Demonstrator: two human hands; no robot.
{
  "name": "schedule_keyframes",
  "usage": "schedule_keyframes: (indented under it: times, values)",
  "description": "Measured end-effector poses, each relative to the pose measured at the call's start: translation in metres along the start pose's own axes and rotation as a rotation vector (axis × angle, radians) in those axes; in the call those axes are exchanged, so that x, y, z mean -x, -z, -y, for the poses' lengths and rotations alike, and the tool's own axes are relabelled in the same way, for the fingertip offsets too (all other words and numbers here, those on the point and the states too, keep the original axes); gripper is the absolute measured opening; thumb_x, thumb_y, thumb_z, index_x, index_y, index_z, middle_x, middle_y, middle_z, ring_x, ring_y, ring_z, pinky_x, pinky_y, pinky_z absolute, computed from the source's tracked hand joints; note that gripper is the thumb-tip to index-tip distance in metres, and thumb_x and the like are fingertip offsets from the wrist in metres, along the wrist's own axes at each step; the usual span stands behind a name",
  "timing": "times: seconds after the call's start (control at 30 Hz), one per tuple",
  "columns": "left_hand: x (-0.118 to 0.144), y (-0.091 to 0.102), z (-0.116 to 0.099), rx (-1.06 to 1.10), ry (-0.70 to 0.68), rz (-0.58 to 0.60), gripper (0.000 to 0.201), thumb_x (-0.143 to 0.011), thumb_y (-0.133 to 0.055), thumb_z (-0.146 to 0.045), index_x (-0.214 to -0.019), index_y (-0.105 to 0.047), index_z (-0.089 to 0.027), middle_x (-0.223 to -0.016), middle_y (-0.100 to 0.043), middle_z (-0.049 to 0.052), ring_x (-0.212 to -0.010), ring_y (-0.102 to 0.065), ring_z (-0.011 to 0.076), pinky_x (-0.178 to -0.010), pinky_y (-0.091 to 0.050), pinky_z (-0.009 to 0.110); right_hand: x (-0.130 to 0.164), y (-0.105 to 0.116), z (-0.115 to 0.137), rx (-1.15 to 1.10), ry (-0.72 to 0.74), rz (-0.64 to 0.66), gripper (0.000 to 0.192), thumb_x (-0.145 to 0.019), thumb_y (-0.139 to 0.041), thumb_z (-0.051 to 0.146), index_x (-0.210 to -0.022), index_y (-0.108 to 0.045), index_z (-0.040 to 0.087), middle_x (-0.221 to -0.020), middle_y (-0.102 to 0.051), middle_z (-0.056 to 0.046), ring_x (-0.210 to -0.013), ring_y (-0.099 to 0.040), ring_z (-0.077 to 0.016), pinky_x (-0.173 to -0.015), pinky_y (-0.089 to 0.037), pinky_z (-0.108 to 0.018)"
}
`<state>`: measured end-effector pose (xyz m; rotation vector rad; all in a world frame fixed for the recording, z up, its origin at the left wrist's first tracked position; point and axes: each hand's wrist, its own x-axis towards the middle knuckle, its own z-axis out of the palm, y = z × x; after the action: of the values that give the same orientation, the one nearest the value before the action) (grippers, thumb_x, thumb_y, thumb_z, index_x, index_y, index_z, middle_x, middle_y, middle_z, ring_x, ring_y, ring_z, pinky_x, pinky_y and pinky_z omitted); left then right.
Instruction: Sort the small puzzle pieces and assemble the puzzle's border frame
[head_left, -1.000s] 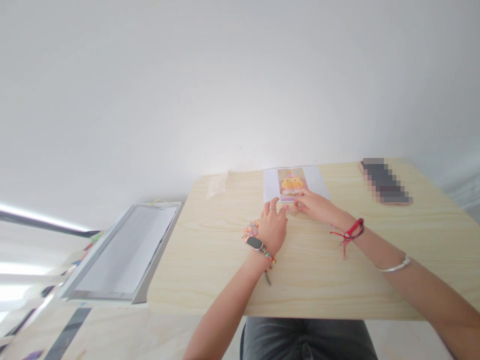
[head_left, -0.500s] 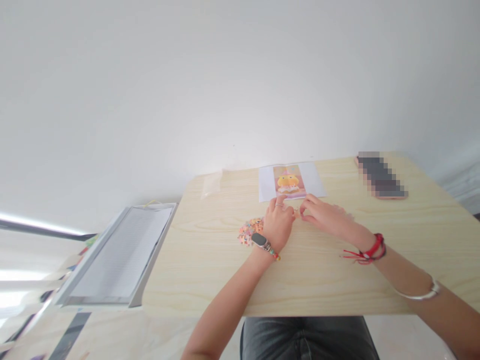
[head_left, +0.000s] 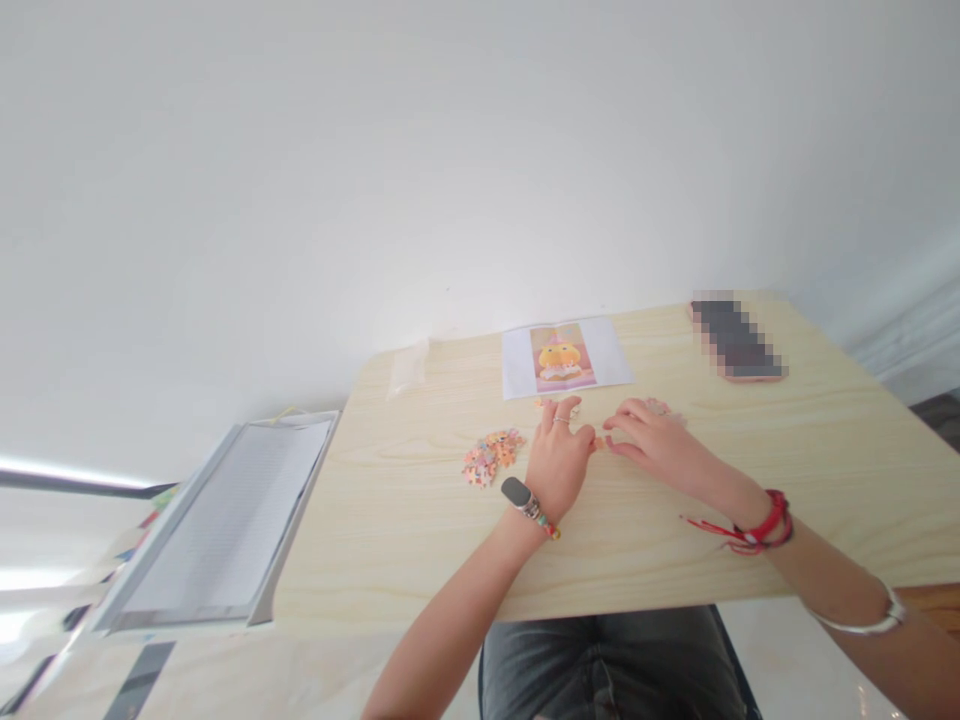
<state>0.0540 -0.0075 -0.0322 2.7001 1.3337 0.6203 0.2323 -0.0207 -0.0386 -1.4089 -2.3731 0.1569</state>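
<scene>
L hand point(head_left: 559, 468) thumb + index look pinched on orange pc point(head_left: 598, 443), near side of printed sheet point(head_left: 517, 362); R hand point(head_left: 666, 448) part-open just right, nothing seen in it. Best: pc flat, edges lined up, w/o forcing.

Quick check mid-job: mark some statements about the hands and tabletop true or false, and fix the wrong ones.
1. A small orange puzzle piece shows between the left hand and the right hand. True.
2. A heap of puzzle pieces lies left of the left hand. True.
3. The phone covers the printed sheet. False: the phone lies right of the sheet, apart from it.
4. The translucent packet lies right of the sheet. False: the packet lies left of it.
</scene>
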Motion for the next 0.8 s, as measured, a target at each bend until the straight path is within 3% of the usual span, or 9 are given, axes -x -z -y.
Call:
schedule_keyframes:
  times: [0.3, 0.5, 0.8]
  values:
    - [-0.011, -0.007, -0.012, 0.032, -0.047, 0.014, 0.012, -0.082, -0.055, -0.020, -0.072, -0.060, -0.017, -0.123, -0.041, 0.011, -0.113, -0.040, 0.0271, -0.090, -0.044, 0.046, 0.025, 0.001, -0.004, 0.038, -0.036, -0.073, 0.020, -0.088, -0.041, 0.025, -0.085, -0.060, 0.021, -0.100, -0.056, -0.008, -0.098, -0.054, -0.0218, -0.076, -0.048, -0.035]
    - [-0.034, -0.019, -0.023, 0.018, -0.065, 0.075, 0.011, -0.084, -0.051, -0.022, -0.080, -0.061, -0.018, -0.124, -0.042, 0.011, -0.113, -0.040, 0.0270, -0.085, -0.047, 0.042, 0.034, 0.004, -0.011, 0.090, -0.158, -0.132, 0.026, -0.090, -0.038, 0.031, -0.097, -0.061, 0.021, -0.095, -0.057, -0.008, -0.086, -0.059, -0.0192, -0.068, -0.050, -0.031]
    - [-0.044, -0.033, -0.042, 0.007, -0.144, 0.087, 0.012, -0.085, -0.048, -0.015, -0.084, -0.059, -0.017, -0.123, -0.043, 0.010, -0.112, -0.039, 0.0253, -0.083, -0.047, 0.038, 0.057, 0.008, -0.024, 0.147, -0.248, -0.174, 0.028, -0.090, -0.038, 0.032, -0.091, -0.064, 0.020, -0.086, -0.057, -0.005, -0.073, -0.059, -0.0154, -0.060, -0.047, -0.026]
